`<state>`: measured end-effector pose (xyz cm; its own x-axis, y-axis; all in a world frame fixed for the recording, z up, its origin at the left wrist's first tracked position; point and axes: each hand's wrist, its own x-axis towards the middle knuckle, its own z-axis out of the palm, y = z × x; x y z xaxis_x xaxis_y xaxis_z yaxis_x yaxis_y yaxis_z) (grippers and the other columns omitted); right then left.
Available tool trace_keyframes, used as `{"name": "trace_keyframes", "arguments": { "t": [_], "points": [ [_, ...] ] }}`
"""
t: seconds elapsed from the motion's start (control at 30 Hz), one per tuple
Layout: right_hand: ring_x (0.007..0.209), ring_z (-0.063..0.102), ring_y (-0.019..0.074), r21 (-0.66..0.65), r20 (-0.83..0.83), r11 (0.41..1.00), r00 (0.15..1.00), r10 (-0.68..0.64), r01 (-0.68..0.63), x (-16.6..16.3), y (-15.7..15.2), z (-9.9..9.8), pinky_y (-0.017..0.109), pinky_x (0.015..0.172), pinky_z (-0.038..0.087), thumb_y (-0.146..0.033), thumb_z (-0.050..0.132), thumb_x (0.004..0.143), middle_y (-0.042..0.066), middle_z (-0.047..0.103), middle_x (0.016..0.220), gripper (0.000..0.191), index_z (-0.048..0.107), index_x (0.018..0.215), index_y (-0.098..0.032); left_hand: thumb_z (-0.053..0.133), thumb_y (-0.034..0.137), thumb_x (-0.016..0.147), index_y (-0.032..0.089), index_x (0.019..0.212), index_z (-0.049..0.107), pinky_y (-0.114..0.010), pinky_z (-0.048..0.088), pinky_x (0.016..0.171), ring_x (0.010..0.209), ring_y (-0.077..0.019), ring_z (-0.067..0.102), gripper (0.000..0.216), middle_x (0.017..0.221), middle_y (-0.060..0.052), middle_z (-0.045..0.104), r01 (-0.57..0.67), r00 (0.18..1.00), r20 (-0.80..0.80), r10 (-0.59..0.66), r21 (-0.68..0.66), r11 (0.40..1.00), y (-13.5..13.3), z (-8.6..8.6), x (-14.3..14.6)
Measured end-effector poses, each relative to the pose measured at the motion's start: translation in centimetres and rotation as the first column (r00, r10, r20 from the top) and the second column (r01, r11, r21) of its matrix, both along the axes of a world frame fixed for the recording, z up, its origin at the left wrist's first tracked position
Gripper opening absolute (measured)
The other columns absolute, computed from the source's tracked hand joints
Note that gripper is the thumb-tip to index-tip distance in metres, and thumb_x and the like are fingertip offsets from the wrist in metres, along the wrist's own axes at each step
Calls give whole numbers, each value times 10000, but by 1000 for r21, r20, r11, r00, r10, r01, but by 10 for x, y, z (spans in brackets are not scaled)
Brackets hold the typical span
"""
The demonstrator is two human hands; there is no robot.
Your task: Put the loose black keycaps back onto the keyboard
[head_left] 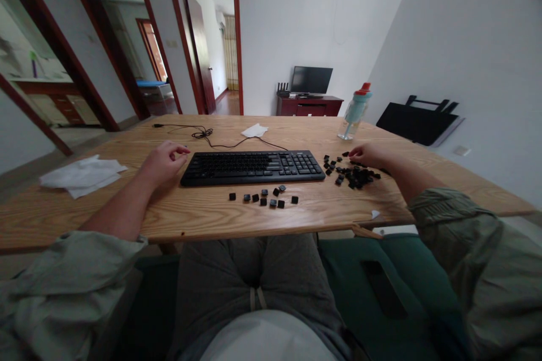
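Observation:
A black keyboard (254, 168) lies on the wooden table, with its upper left part showing a different texture from the keys at the right. Beside its left end rests my left hand (164, 161), fingers loosely bent and a little apart, with nothing visible in them. To the keyboard's right is a heap of loose black keycaps (359, 176). My right hand (369, 156) is over the far edge of this heap, its fingertips pinched at a small black keycap (346, 154). Several more keycaps (263, 202) lie scattered in front of the keyboard.
A clear bottle with a red lid (355, 111) stands at the back right. White tissues (84, 174) lie at the left, another tissue (254, 130) behind the keyboard. The coiled cable (203, 133) runs along the back. A dark phone (383, 287) lies on the green seat.

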<state>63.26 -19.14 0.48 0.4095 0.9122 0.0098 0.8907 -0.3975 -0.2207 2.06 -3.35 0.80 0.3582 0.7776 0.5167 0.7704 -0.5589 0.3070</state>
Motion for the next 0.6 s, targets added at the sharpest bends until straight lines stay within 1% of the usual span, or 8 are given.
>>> {"name": "trace_keyframes", "arguments": {
  "t": [0.1,0.17,0.23,0.33,0.37,0.5,0.6],
  "points": [
    [690,646,179,-20,24,999,999,-31,31,-4,3,2,278,655,474,-290,639,863,103,770,943,404,736,1226,-144,516,410,826,218,953,678,-327,436,703,731,-194,547,281,914,-59,599,-1,1000,-5,2,11,1000,1,-2,-1],
    [694,654,189,-41,46,997,996,-70,72,-4,4,4,286,656,476,-254,644,843,111,768,930,427,725,1247,-142,516,415,830,222,957,675,-327,437,705,731,-193,545,280,915,-58,596,2,1000,-4,-2,15,1000,2,-3,-1],
    [717,664,207,-60,61,993,993,-101,105,-3,3,5,297,667,482,-239,659,817,123,764,902,376,759,1162,-127,515,414,830,220,957,674,-332,438,706,731,-195,542,282,917,-61,595,5,1000,1,-5,18,1000,2,-3,-2],
    [749,672,226,-93,68,989,992,-105,111,-1,0,6,313,694,488,-269,667,813,119,761,870,234,801,957,-141,517,407,822,214,945,677,-342,437,705,727,-200,544,280,922,-68,599,-2,1000,7,2,13,1000,1,-3,-1],
    [761,673,230,-101,71,989,992,-101,107,-2,-1,6,318,708,489,-276,664,819,116,761,869,213,802,919,-148,518,406,818,217,938,678,-344,437,703,725,-203,545,276,916,-68,600,-7,1000,8,7,9,1000,0,-2,-1],
    [785,674,240,-113,76,989,993,-92,100,-3,-4,5,330,732,486,-287,652,832,122,755,861,206,802,868,-151,519,415,817,221,929,682,-346,435,699,721,-209,548,277,889,-66,591,-13,1000,10,13,0,1000,0,-1,-1],
    [763,667,239,-126,66,988,995,-76,84,-6,-5,5,329,705,478,-360,693,819,122,747,837,233,793,842,-152,519,404,814,212,937,686,-343,435,704,717,-202,543,283,897,-67,592,-8,1000,6,8,1,1000,1,-2,-1]
  ]
}}
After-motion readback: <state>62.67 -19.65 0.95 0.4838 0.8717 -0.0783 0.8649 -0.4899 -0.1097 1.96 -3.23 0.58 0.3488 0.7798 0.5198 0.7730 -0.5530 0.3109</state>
